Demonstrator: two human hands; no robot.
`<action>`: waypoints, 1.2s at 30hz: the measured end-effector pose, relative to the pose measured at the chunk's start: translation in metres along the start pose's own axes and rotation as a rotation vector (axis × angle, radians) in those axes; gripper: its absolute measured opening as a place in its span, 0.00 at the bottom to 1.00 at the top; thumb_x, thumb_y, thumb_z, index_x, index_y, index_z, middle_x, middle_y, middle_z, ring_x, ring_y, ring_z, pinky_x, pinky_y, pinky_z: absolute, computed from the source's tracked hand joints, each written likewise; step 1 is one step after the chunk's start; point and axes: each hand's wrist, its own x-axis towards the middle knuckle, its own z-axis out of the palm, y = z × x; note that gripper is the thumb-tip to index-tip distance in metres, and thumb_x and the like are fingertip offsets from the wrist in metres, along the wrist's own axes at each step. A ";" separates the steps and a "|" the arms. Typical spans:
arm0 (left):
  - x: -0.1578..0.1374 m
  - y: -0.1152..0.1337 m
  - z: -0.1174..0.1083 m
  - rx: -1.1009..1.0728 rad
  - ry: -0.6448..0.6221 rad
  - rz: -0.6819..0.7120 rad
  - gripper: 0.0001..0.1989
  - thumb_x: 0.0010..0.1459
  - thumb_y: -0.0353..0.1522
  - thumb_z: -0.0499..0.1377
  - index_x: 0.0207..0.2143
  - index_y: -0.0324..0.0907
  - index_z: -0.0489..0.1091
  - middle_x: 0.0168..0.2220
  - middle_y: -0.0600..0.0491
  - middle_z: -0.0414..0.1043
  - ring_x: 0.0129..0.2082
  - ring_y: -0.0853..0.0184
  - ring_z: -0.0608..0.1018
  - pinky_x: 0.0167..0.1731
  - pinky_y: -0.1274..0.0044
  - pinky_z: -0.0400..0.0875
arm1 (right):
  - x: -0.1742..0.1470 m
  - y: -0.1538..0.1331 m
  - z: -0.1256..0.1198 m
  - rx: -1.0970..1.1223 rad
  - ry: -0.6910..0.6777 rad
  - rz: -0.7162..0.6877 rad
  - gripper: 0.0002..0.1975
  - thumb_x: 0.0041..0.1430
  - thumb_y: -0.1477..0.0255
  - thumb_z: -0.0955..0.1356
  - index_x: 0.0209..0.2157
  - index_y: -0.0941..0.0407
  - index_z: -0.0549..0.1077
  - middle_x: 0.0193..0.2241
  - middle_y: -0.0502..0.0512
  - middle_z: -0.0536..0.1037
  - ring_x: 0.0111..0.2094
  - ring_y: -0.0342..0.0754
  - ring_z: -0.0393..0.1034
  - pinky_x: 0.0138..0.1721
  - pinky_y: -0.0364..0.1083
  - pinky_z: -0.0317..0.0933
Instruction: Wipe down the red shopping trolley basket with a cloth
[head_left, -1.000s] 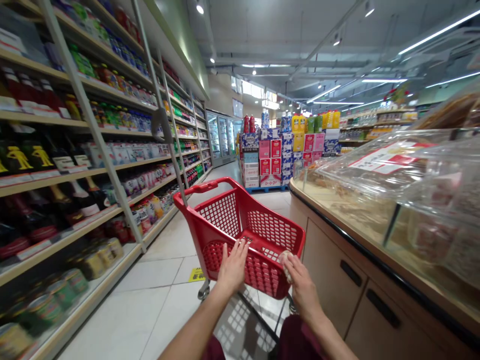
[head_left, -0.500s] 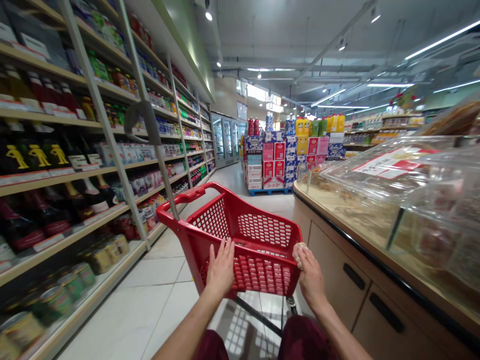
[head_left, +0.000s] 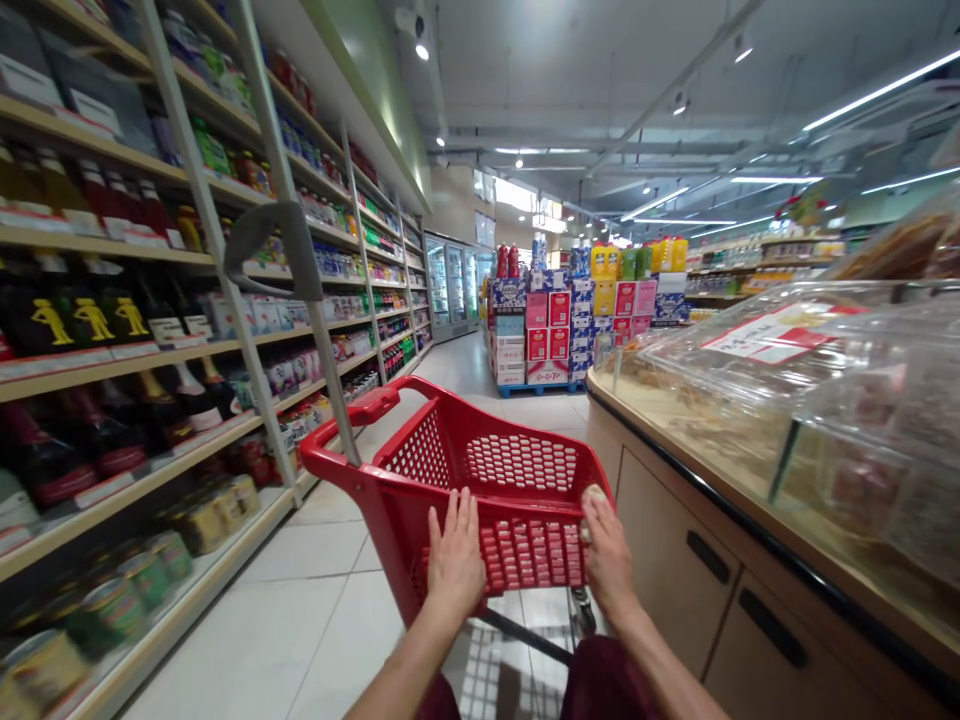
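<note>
A red shopping cart point(head_left: 367, 480) with a perforated basket stands sideways in front of me. A metal pole topped by a grey grip point(head_left: 281, 250) rises from its handle end at the left. My left hand point(head_left: 457, 555) lies with fingers stretched out against the near side of the basket, below the rim. At the basket's right end, my right hand point(head_left: 609, 555) presses a crumpled pale cloth point(head_left: 595, 497) to the red plastic near the corner. Most of the cloth is hidden by the fingers.
Shelves point(head_left: 135, 365) of bottles and cans line the left side. At the right runs a wooden counter point(head_left: 660, 530) topped with clear plastic covers point(head_left: 780, 335). Stacked drink cartons point(head_left: 547, 330) stand on a blue pallet point(head_left: 525, 388) ahead, with glass-door fridges point(head_left: 450, 275) behind.
My left hand has slid a little to the right along the basket's side. My right hand with the cloth has come slightly left and down at the corner.
</note>
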 end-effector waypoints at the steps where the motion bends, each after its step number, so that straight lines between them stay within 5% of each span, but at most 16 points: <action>1: 0.001 0.003 -0.002 -0.009 -0.010 0.008 0.35 0.44 0.29 0.46 0.57 0.33 0.44 0.61 0.46 0.40 0.60 0.59 0.42 0.56 0.58 0.38 | 0.002 -0.013 0.004 0.035 -0.025 -0.050 0.28 0.50 0.85 0.54 0.54 0.56 0.59 0.53 0.56 0.62 0.57 0.48 0.48 0.54 0.53 0.51; 5: 0.002 -0.003 -0.010 0.013 0.037 0.023 0.33 0.46 0.28 0.45 0.57 0.35 0.46 0.60 0.48 0.42 0.60 0.61 0.43 0.56 0.59 0.36 | 0.011 -0.035 0.008 0.108 -0.133 -0.210 0.28 0.52 0.85 0.53 0.54 0.54 0.58 0.55 0.54 0.59 0.58 0.46 0.45 0.54 0.52 0.50; 11: 0.006 -0.016 -0.007 0.083 0.077 -0.008 0.32 0.46 0.27 0.45 0.57 0.33 0.47 0.60 0.47 0.42 0.60 0.62 0.44 0.56 0.61 0.37 | 0.020 -0.007 0.003 0.032 0.007 0.069 0.29 0.49 0.85 0.54 0.53 0.55 0.59 0.54 0.54 0.61 0.57 0.48 0.49 0.55 0.54 0.49; 17: 0.007 -0.008 -0.010 0.063 0.070 0.022 0.31 0.47 0.26 0.44 0.57 0.33 0.46 0.60 0.47 0.41 0.60 0.63 0.45 0.56 0.59 0.36 | 0.025 -0.047 0.022 0.218 -0.127 -0.224 0.26 0.54 0.84 0.54 0.53 0.53 0.59 0.54 0.53 0.60 0.57 0.46 0.46 0.54 0.52 0.51; 22: 0.002 -0.001 -0.014 0.050 0.051 0.023 0.31 0.47 0.27 0.44 0.56 0.32 0.47 0.60 0.46 0.41 0.60 0.61 0.44 0.56 0.59 0.38 | 0.030 -0.019 0.015 0.093 0.013 0.007 0.29 0.50 0.86 0.53 0.53 0.54 0.60 0.53 0.55 0.62 0.56 0.48 0.50 0.54 0.56 0.49; 25: 0.001 0.002 -0.014 0.038 0.064 0.025 0.31 0.46 0.26 0.45 0.56 0.31 0.47 0.60 0.45 0.42 0.60 0.60 0.45 0.56 0.59 0.38 | 0.028 -0.044 0.023 0.173 -0.026 -0.054 0.28 0.50 0.86 0.53 0.53 0.56 0.60 0.54 0.56 0.60 0.57 0.48 0.49 0.54 0.55 0.51; 29: 0.000 -0.023 -0.018 0.026 0.167 0.011 0.31 0.46 0.27 0.45 0.56 0.33 0.49 0.59 0.47 0.44 0.60 0.61 0.47 0.56 0.59 0.37 | 0.028 -0.081 0.030 0.305 -0.153 -0.254 0.27 0.53 0.84 0.55 0.54 0.55 0.59 0.55 0.55 0.59 0.57 0.47 0.48 0.54 0.53 0.52; 33: -0.003 -0.053 -0.025 0.049 0.258 -0.074 0.32 0.45 0.25 0.45 0.56 0.33 0.50 0.59 0.46 0.47 0.59 0.61 0.48 0.56 0.59 0.36 | 0.033 -0.072 0.029 0.240 -0.070 -0.083 0.28 0.50 0.86 0.53 0.52 0.55 0.61 0.52 0.57 0.63 0.55 0.49 0.52 0.53 0.56 0.52; 36: -0.004 -0.057 -0.026 0.045 0.268 -0.064 0.31 0.45 0.25 0.45 0.55 0.32 0.52 0.58 0.44 0.49 0.59 0.61 0.49 0.56 0.59 0.38 | 0.035 -0.099 0.035 0.317 -0.080 -0.070 0.28 0.49 0.87 0.53 0.52 0.57 0.61 0.53 0.58 0.62 0.55 0.48 0.52 0.53 0.55 0.52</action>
